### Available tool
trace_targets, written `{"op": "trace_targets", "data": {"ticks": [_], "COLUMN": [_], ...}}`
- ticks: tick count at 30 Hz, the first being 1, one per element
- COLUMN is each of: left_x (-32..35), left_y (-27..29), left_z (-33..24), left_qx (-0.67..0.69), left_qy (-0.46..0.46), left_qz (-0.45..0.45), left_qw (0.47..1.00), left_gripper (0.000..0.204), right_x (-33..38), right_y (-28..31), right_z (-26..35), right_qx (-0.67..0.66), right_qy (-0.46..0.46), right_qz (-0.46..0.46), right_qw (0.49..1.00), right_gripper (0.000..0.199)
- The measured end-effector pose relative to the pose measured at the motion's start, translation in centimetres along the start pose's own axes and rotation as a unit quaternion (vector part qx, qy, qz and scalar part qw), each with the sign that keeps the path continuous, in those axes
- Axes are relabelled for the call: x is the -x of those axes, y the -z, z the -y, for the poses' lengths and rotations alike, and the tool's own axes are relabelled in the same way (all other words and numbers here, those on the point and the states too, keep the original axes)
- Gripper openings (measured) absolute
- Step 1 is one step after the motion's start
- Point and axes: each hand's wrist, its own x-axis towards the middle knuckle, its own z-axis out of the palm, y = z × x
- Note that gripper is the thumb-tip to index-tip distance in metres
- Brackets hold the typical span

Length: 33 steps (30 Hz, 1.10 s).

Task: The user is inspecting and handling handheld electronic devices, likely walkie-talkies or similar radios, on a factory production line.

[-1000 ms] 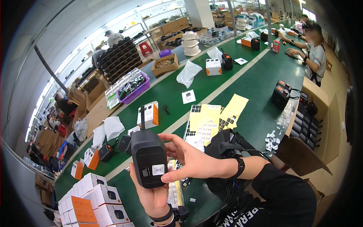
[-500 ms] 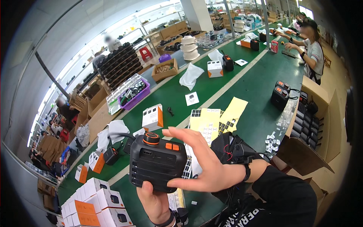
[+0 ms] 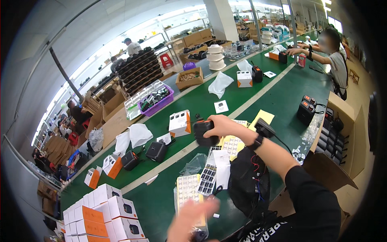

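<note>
1. Black device (image 3: 204, 132): small boxy black unit, held up over the green table (image 3: 282, 97) near mid-frame, just right of a white-and-orange box (image 3: 180, 123).
2. Orientation: long axis looks roughly horizontal, running left-right across the view; which end is front can't tell (dark body, fingers cover the right part).
3. Right hand (image 3: 223, 125): reaches out from lower right, fingers wrapped over the device's top and right side, firm grasp. Black wrist-worn unit (image 3: 263, 130) w/ cable sits on that forearm.
4. Left hand (image 3: 192, 220): low in frame, blurred, fingers spread, palm seems loose and holding nothing (blur makes it hard to be sure). It hovers over a pale blister tray (image 3: 187, 189) lying on the table.
5. Near the device, below it: yellow sticker sheets (image 3: 234, 144), a dark tray of small parts (image 3: 208, 179), a clear plastic bag (image 3: 196, 163).
6. Left of it on the table: two more black units (image 3: 156, 151) and (image 3: 130, 159), white bags (image 3: 139, 134), small white-orange cartons (image 3: 113, 165).
7. Bottom left: stack of white and orange boxes (image 3: 107, 218).
8. Far right: cardboard bin (image 3: 338, 145) w/ black units inside; two more units (image 3: 306, 109) stand on the table beside it.
9. Another person (image 3: 334, 60) works at the far end of the table, well apart from the device.
</note>
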Motion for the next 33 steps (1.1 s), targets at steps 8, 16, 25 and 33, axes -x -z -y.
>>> {"op": "trace_targets", "data": {"ticks": [8, 16, 25, 33], "left_x": [5.3, 8.0, 10.8, 10.8], "left_y": [3.4, 6.0, 7.8, 8.5], "left_z": [0.3, 1.5, 2.0, 1.8], "left_qx": [0.057, 0.072, 0.058, 0.067], "left_qy": [-0.053, -0.044, -0.031, -0.048], "left_qz": [0.107, 0.052, -0.031, -0.116], "left_qw": [0.991, 0.995, 0.997, 0.99], "left_gripper": [0.085, 0.082, 0.079, 0.076], "right_x": [-9.9, -12.9, -13.0, -10.0], "right_y": [-5.0, -14.4, -25.8, -20.4], "right_z": [-7.7, 0.9, 5.9, 9.8], "right_qx": [0.112, 0.191, 0.152, 0.011], "right_qy": [-0.085, 0.133, 0.134, -0.038], "right_qz": [-0.206, -0.15, -0.089, 0.005], "right_qw": [0.969, 0.961, 0.975, 0.999], "right_gripper": [0.057, 0.062, 0.069, 0.089]}}
